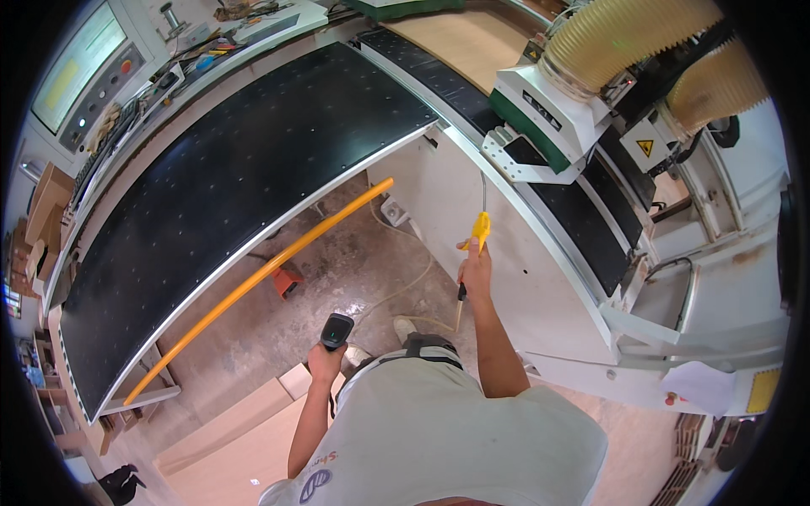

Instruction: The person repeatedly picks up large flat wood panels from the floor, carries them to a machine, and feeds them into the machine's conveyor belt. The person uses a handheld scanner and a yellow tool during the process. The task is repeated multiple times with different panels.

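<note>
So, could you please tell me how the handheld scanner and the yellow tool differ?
The handheld scanner is black with a small green light, while the yellow tool has a bright yellow body. The handheld scanner's head is broad; the yellow tool ends in a long, thin rod. Both are held, one in the left hand, one in the right hand.

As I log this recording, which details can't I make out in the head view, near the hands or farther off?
All in the head view:
Dark handheld device: its grip is hidden by the left hand.
Yellow nozzle tool: its handle is mostly covered by the right hand.
Screen, upper left: its contents are too small and pale to read.
White machine head: its own housing hides the underside.
</note>
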The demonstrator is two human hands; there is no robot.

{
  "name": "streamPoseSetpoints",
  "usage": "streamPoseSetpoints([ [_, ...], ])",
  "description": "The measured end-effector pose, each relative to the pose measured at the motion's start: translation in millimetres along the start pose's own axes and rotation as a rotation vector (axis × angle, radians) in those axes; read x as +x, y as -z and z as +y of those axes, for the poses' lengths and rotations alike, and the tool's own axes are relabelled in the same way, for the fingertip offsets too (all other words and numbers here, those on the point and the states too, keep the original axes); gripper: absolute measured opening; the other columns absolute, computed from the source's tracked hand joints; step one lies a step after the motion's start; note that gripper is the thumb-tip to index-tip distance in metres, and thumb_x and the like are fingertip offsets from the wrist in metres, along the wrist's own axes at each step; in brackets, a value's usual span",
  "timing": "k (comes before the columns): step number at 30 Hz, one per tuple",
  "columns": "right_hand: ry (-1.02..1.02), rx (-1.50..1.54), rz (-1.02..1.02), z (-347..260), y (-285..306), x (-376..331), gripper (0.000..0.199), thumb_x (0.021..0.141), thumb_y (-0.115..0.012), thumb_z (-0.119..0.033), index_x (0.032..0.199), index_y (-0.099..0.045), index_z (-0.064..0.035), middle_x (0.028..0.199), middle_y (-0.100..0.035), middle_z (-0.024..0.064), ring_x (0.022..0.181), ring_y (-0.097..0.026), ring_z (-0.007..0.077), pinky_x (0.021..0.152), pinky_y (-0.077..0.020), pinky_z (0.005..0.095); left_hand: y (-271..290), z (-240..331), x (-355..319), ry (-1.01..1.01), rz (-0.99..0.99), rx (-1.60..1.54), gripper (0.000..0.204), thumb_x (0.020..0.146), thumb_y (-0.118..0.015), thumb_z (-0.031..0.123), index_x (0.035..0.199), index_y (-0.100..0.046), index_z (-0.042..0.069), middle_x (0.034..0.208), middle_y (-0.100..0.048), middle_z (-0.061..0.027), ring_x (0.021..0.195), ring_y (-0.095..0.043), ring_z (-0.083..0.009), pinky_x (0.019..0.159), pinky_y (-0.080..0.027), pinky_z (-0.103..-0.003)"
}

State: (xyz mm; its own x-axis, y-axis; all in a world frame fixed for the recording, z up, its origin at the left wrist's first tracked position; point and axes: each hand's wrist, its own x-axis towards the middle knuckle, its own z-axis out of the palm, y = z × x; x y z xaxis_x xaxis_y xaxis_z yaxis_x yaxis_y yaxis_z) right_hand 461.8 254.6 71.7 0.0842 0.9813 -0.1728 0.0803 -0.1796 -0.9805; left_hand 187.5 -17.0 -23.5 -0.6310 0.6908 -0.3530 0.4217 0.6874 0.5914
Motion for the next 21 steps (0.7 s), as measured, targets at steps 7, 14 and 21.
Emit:
streamPoseSetpoints([
  [7,-0.006,0.006,0.023,-6.0,-1.4,0.7,0.047,0.104,-0.043,-0.047,0.103,-0.055,-0.0016,0.065,-0.051,0.0051,0.037,-0.043,0.012,0.038,-0.0368,0.0284,4.0,15.4,1.8,-0.024,-0.017,-0.003,0.045,0.073,-0.082,0.036,0.088,-0.072,-0.004,0.084,-0.07,-0.0277,0.084,-0.069,-0.0423,0.074,-0.054,-0.047],
  [14,0.018,0.035,0.041,-2.0,-4.5,2.4,0.046,0.104,-0.043,-0.046,0.104,-0.055,-0.0016,0.062,-0.049,0.0038,0.036,-0.042,0.0115,0.038,-0.0366,0.0282,4.1,11.5,7.1,-0.046,-0.026,0.005,0.046,0.071,-0.082,0.038,0.086,-0.072,-0.005,0.082,-0.069,-0.0278,0.083,-0.069,-0.0425,0.074,-0.055,-0.046],
  [21,0.011,0.078,0.031,-2.0,-6.0,-2.6,0.046,0.105,-0.042,-0.046,0.106,-0.053,-0.0015,0.064,-0.051,0.0037,0.036,-0.042,0.0109,0.037,-0.0366,0.028,-1.0,2.9,8.6,-0.02,-0.049,0.06,0.048,0.071,-0.083,0.039,0.086,-0.073,-0.005,0.084,-0.07,-0.0274,0.083,-0.07,-0.042,0.075,-0.055,-0.046],
])
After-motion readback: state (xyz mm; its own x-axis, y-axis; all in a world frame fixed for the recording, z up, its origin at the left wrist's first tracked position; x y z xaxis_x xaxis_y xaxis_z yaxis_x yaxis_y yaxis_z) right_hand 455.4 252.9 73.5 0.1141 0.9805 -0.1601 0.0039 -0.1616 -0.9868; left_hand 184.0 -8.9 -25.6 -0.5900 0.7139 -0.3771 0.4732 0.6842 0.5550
